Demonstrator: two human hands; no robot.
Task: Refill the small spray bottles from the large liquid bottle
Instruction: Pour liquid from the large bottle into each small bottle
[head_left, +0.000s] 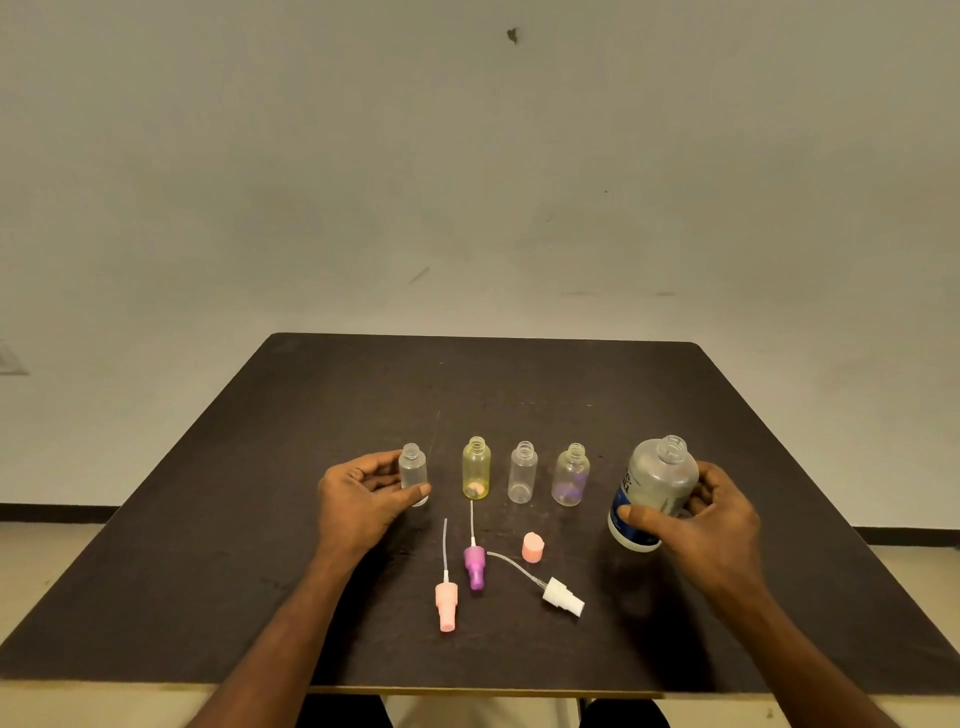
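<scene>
Four small bottles (522, 472) uncapped on table (311, 415); left hand (363, 499) grasps leftmost one (413, 472), right hand (711, 519) grips large bottle (655, 488), tilted, right of row.

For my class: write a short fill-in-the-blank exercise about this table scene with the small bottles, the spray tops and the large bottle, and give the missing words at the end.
1. The row of uncapped small bottles on the table numbers ____.
2. The left hand grips the frosted small bottle at the ____ end of the row.
3. The right hand holds the large bottle, whose cap is ____.
4. The spray top lying between the pink spray top and the white spray top is coloured ____.

Missing words: four; left; off; purple
</scene>
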